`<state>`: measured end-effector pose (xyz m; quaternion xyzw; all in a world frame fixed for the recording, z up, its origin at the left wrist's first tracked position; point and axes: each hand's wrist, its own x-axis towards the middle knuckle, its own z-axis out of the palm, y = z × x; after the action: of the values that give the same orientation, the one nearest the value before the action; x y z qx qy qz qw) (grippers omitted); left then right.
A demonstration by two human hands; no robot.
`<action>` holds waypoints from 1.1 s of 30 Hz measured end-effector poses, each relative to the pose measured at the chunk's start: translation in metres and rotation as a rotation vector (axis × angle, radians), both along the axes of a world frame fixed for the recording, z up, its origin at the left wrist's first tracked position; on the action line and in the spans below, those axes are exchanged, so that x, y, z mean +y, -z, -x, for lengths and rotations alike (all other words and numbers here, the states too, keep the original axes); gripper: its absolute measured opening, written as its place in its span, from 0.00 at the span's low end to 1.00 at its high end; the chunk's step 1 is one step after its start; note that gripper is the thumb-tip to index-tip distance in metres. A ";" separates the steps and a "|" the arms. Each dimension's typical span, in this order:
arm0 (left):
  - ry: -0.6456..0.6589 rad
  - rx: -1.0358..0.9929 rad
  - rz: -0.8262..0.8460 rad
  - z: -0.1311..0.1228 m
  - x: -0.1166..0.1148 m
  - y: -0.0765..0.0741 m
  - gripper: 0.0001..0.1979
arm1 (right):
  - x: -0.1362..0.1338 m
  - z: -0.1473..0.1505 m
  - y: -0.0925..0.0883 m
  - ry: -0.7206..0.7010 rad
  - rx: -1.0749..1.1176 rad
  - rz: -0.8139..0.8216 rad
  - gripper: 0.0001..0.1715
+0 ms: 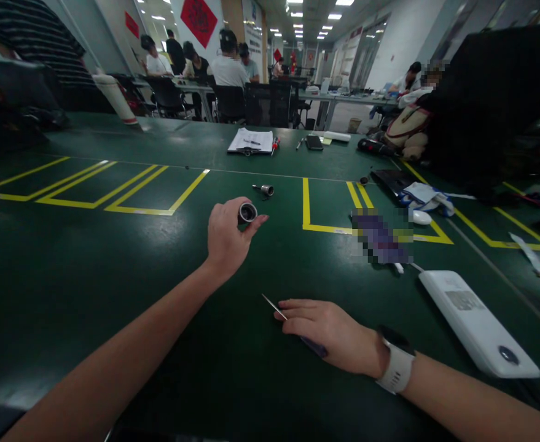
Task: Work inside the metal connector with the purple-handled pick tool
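My left hand (229, 236) is raised over the middle of the green table, its fingers wrapped around a short hollow metal cylinder (248, 212). The cylinder's round opening faces me and looks dark inside. Nearer to me and to the right, my right hand (322, 325) rests low at the tabletop, closed on a thin-shafted tool (274, 306) with a dark handle. The shaft points up and left; most of the handle is under the palm, so its exact kind is unclear. Just beyond my left hand lies a small metal part with a thin stem (265, 189).
Yellow tape outlines (140, 212) mark the green table (168, 380). To the right lie a white power bank (479, 322), a blurred-out phone (380, 236) and a white-and-blue cloth (424, 197). A clipboard (251, 141) lies farther back, and a white bottle (115, 98) leans at left.
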<state>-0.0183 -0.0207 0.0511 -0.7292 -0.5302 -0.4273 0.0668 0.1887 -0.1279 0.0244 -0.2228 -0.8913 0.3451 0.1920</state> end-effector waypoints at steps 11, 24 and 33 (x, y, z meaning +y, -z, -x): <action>0.274 -0.790 0.649 -0.023 -0.049 -0.011 0.16 | -0.006 -0.019 -0.003 0.744 0.558 0.563 0.10; 0.456 -1.205 1.067 -0.026 -0.070 -0.004 0.16 | -0.003 -0.017 0.010 0.685 0.560 0.683 0.13; 0.378 -1.147 1.054 -0.027 -0.073 -0.002 0.17 | -0.022 -0.013 -0.006 0.539 0.229 0.080 0.07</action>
<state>0.0091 -0.0940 0.0528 -0.4090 -0.4815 -0.4330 -0.6429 0.2013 -0.1498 0.0306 -0.4186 -0.7582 0.3392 0.3673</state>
